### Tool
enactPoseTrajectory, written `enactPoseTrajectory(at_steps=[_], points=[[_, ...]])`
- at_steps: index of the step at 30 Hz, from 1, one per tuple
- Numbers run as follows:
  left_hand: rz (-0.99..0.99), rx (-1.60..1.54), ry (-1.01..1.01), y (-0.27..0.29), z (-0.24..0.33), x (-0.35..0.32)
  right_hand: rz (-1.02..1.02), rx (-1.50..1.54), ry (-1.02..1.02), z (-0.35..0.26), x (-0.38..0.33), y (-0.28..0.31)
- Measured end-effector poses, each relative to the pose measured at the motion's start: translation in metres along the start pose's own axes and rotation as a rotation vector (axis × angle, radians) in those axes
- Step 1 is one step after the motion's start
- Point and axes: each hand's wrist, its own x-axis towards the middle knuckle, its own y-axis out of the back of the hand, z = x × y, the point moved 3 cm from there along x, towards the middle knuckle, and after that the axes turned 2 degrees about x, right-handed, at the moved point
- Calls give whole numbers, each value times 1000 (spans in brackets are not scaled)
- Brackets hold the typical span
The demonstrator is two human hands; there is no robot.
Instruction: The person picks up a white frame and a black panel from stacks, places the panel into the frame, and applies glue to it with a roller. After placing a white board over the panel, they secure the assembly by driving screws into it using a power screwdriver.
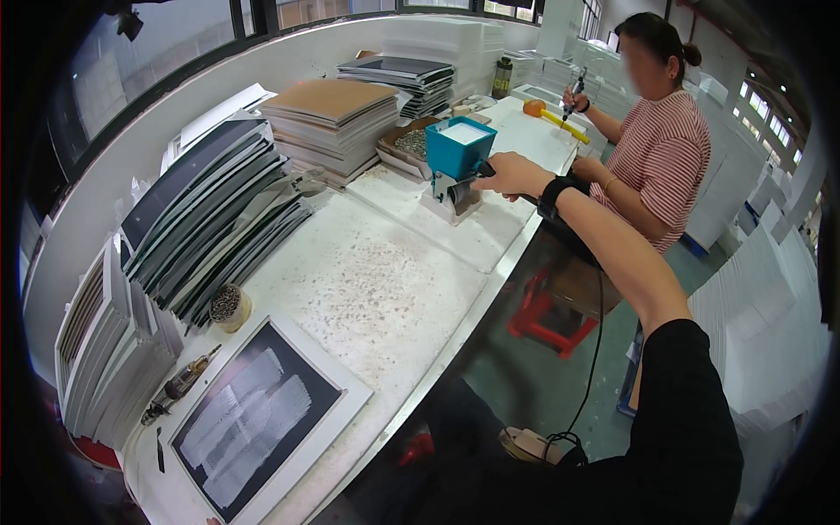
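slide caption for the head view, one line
Right grip on a teal-topped device; a white-framed dark panel smeared with white lies nearer on the white bench.

Plain, loose black sleeve (687, 402), wide black wristband (553, 197), bare right hand (516, 176)

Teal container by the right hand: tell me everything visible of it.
The teal container is boxy, open-topped and tapers downward; its smooth walls look like plastic. White shows inside the rim, but whether that is contents or lining is unclear. It sits roughly upright above a greyish, rounded part and a pale base on the white table, beside a carton of small pieces. The right hand grips a dark handle-like part at its right side, partly hidden by the fingers.
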Motion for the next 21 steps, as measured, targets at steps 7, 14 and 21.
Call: enactPoseTrajectory(at_steps=[7,14,21], points=[[3,1,-11,3,2,1,471,-289,295,-85,-49,38],[11,-1,-39,2,8,7,457,-97,531,-188,40,-21],[10,11,-96,13,15,14,690,-114,566,-206,145,-50]])
